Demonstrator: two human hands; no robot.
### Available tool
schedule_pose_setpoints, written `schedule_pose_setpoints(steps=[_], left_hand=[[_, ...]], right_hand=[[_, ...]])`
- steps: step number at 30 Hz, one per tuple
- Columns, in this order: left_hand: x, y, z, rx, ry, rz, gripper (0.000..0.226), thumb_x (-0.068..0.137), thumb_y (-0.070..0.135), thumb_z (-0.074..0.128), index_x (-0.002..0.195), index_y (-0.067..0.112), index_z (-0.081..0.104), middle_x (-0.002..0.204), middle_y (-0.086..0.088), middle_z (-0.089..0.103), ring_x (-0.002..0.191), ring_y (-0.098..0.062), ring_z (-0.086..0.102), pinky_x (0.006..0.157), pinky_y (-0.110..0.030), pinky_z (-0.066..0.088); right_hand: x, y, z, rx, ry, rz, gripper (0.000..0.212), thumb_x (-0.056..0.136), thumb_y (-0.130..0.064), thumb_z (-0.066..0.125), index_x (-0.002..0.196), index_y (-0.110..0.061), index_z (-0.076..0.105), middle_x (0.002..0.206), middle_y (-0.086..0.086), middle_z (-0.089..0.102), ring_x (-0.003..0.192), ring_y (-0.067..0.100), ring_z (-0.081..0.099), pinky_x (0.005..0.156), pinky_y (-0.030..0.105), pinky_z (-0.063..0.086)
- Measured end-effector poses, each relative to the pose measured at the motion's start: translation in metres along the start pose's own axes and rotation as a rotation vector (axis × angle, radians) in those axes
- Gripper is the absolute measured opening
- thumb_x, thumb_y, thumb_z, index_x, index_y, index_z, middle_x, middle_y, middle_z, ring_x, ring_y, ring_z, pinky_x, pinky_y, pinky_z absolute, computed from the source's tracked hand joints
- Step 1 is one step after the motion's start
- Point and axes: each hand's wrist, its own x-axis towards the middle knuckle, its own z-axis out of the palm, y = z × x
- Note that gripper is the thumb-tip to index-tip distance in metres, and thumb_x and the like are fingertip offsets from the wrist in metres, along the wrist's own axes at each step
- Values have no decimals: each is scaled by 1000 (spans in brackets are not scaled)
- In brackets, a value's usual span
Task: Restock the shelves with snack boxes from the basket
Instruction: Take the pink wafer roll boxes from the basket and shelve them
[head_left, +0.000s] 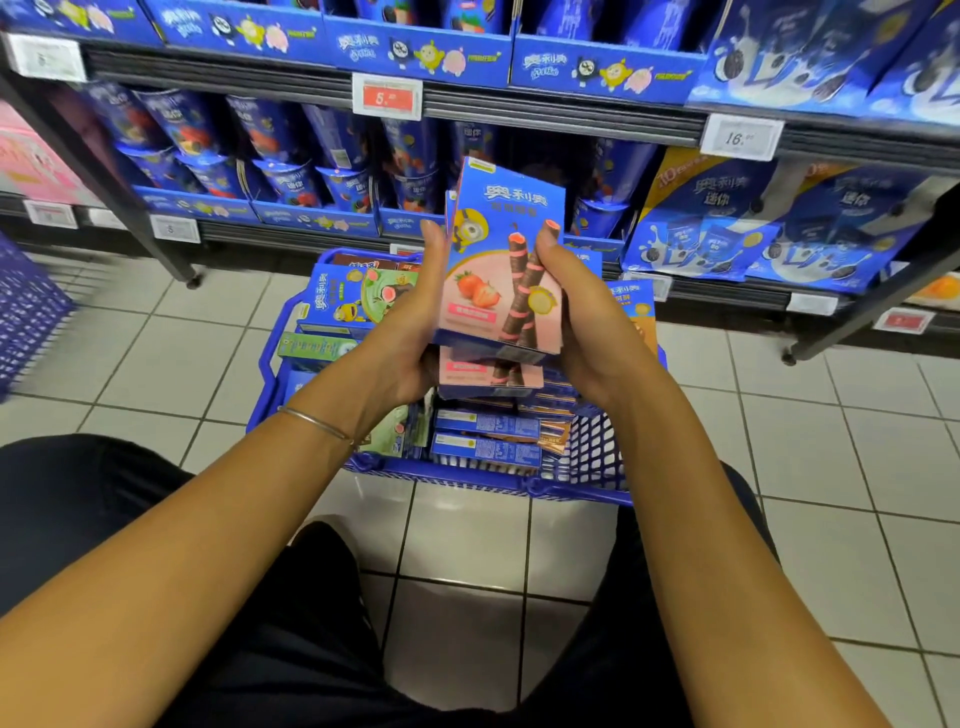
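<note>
Above white floor tiles (857, 441) facing stocked shelves (519, 111), left hand (410, 332) and right hand (587, 322) clasp snack boxes (501, 270) over the basket (467, 475).

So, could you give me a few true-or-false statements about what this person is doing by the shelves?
1. The left hand and right hand hold a stack of strawberry boxes between them. True.
2. The basket is red. False: it is blue.
3. The basket is empty. False: more boxes lie in it.
4. The basket stands on a tiled floor. True.
5. The bracelet is on the right wrist. False: it is on the left wrist.
</note>
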Motion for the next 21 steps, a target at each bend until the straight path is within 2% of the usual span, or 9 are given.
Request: schedule_pose_setpoints(steps=[3, 7, 9, 11, 12, 15, 17, 19, 21], left_hand=[[-5, 7, 9, 57, -23, -31, 93, 89, 91, 25, 138, 25, 69, 130, -12, 75, 120, -37, 72, 110, -59, 52], [-5, 9, 13, 45, -21, -25, 90, 91, 89, 23, 141, 28, 67, 128, -9, 76, 116, -32, 75, 99, -52, 60], [-4, 9, 12, 37, -23, -6, 88, 90, 88, 30, 142, 28, 66, 128, -8, 76, 115, -31, 75, 95, -50, 62], [-2, 9, 9, 7, -32, 22, 84, 87, 83, 43, 145, 27, 63, 133, -8, 74, 119, -32, 73, 98, -51, 61], [0, 8, 8, -19, -28, 37, 79, 89, 78, 48, 146, 25, 63, 135, -9, 73, 121, -33, 72, 103, -53, 58], [8, 7, 2, -148, 13, 95, 70, 97, 60, 59, 148, 13, 60, 142, -19, 66, 129, -41, 65, 113, -60, 48], [12, 11, -1, -222, 29, 106, 76, 95, 58, 69, 147, 4, 58, 145, -26, 62, 133, -45, 61, 116, -66, 43], [10, 26, -2, -194, 61, 139, 84, 84, 64, 72, 141, 3, 62, 142, -25, 64, 133, -44, 61, 116, -67, 42], [3, 51, -2, -180, 115, 148, 94, 75, 64, 76, 139, -3, 60, 141, -31, 62, 133, -48, 60, 116, -70, 41]], right_hand=[[-1, 0, -2, 97, -14, 23, 61, 98, -58, 53, 131, -9, 64, 133, 23, 63, 121, 43, 62, 103, 62, 48], [-1, -2, -1, 152, -2, 21, 54, 99, -57, 51, 126, -13, 68, 129, 18, 68, 115, 37, 68, 98, 56, 54], [3, -2, -2, 161, 5, 31, 52, 100, -57, 50, 117, -15, 73, 120, 17, 72, 110, 35, 70, 96, 54, 55], [6, -2, -3, 219, 0, 36, 46, 100, -56, 49, 98, -21, 81, 115, 16, 74, 107, 33, 72, 93, 51, 57], [7, -1, -3, 259, 0, 33, 45, 101, -54, 48, 100, -22, 81, 117, 16, 74, 108, 33, 72, 91, 50, 58], [14, 0, -3, 371, 5, 16, 54, 104, -50, 44, 139, -12, 59, 129, 15, 68, 114, 31, 69, 90, 47, 59], [21, -1, -5, 343, 27, 4, 53, 103, -51, 44, 133, -12, 62, 122, 14, 72, 110, 31, 70, 93, 48, 56], [24, -10, -2, 279, 73, 7, 56, 102, -53, 46, 133, -9, 63, 127, 12, 67, 113, 35, 65, 105, 58, 47], [23, -31, 11, 203, 99, 54, 60, 101, -54, 47, 136, -7, 60, 130, 14, 64, 115, 36, 61, 107, 62, 43]])
